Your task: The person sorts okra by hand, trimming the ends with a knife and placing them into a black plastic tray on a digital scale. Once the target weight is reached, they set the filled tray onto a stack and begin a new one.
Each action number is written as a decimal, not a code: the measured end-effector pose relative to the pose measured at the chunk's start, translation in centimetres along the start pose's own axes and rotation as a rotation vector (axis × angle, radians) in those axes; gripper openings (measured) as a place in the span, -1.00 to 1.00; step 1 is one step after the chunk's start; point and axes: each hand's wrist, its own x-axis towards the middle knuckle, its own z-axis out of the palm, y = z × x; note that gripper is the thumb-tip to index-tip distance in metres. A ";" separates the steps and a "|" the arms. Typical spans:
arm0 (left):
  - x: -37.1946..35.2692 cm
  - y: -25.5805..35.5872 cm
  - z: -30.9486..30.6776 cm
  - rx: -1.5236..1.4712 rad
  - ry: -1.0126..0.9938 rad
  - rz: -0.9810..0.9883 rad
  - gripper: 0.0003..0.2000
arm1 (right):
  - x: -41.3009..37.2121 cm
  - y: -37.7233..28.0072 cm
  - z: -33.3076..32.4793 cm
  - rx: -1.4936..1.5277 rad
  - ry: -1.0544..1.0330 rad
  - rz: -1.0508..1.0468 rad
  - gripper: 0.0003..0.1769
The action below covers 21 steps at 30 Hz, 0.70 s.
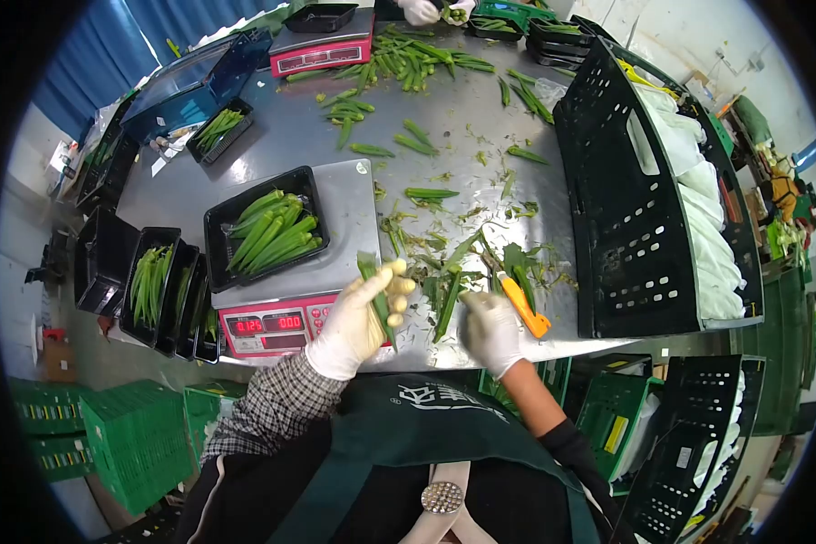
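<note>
My left hand (363, 313), in a white glove, is closed around a green okra pod (381, 308) in front of the scale. To the right, my gloved right hand (491, 331) hovers low over the table's near edge. Its fingers look curled, and what they hold, if anything, is hidden. Between the hands lies an okra pod (447, 306) among leaf scraps. An orange-handled tool (524, 306) rests just right of my right hand. A black tray of okra (276, 234) sits on the scale (349, 204), whose red display is lit.
A tall black crate (621, 227) with a white liner stands along the right. Black trays (154, 290) of okra hang at the left edge. Loose okra (408, 59) is piled at the back by a second scale (322, 56). Another person's gloved hands (422, 11) work across the table.
</note>
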 end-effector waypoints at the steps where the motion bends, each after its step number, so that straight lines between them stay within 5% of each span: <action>1: -0.2 -0.4 -0.3 -0.001 0.005 -0.013 -0.75 | 0.3 -1.1 0.9 0.018 -0.164 0.017 -0.60; 4: -0.7 -1.3 -1.2 -0.016 0.027 -0.049 -0.77 | -0.1 -1.2 4.2 -0.285 -0.175 -0.088 -0.59; 7: -1.0 -1.5 -1.4 0.011 0.013 -0.044 -0.76 | 0.3 -0.2 4.5 -0.239 -0.130 -0.149 -0.56; 11: -0.7 -1.8 -1.8 0.000 0.022 -0.036 -0.75 | 0.6 -0.5 0.7 0.265 0.343 -0.171 -0.63; 13: -0.8 -1.9 -1.8 0.011 0.008 -0.048 -0.74 | -0.1 -2.0 -5.5 0.681 0.356 0.264 -0.71; 15: -0.9 -2.0 -1.5 0.020 0.018 -0.070 -0.73 | -3.1 -0.5 -10.7 0.746 0.321 0.413 -0.73; 17: -0.5 -2.1 -1.4 0.028 0.014 -0.097 -0.73 | -6.9 2.4 -13.6 0.593 -0.001 0.529 -0.67; 19: 0.0 -2.4 -1.5 0.035 0.006 -0.125 -0.72 | -8.7 2.5 -13.7 -0.064 -0.277 0.613 -0.60; 20: 0.1 -2.7 -1.4 0.052 -0.004 -0.142 -0.72 | -10.2 4.2 -11.7 -0.214 -0.173 0.498 -0.56; 21: 0.4 -2.9 -1.1 0.070 -0.016 -0.152 -0.72 | -10.0 3.9 -10.4 0.029 -0.150 0.630 -0.63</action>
